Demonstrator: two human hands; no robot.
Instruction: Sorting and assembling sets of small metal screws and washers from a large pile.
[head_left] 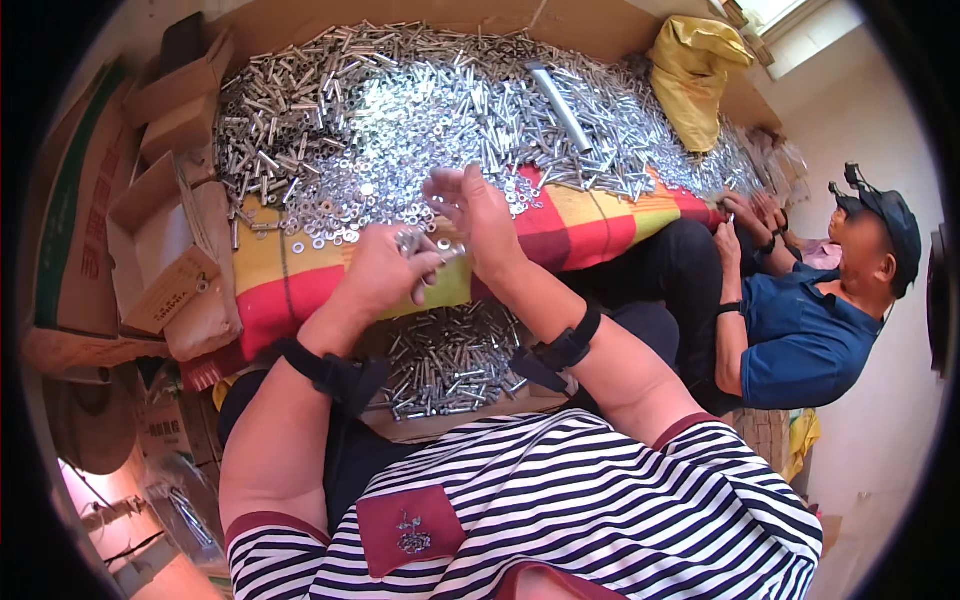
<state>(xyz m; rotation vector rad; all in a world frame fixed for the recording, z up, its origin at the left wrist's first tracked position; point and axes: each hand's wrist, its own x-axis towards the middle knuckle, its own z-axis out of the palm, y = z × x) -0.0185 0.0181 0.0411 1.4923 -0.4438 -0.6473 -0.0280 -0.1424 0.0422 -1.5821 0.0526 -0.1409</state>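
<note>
My left hand is closed around several small shiny metal pieces. One of them, a bolt, sticks out past the thumb toward the right. My right hand is raised just beyond it, its fingers loosely apart and nothing visible in them. Behind both hands spreads a heap of loose washers, with some lying on the checked cloth along the front edge. Below my wrists, a box holds a pile of bolts.
Metal sleeves are heaped at the left, more bolts at the right. A metal channel and a yellow sack rest on the heap. Cardboard boxes stand at left. A co-worker in blue sits at right, another person beyond.
</note>
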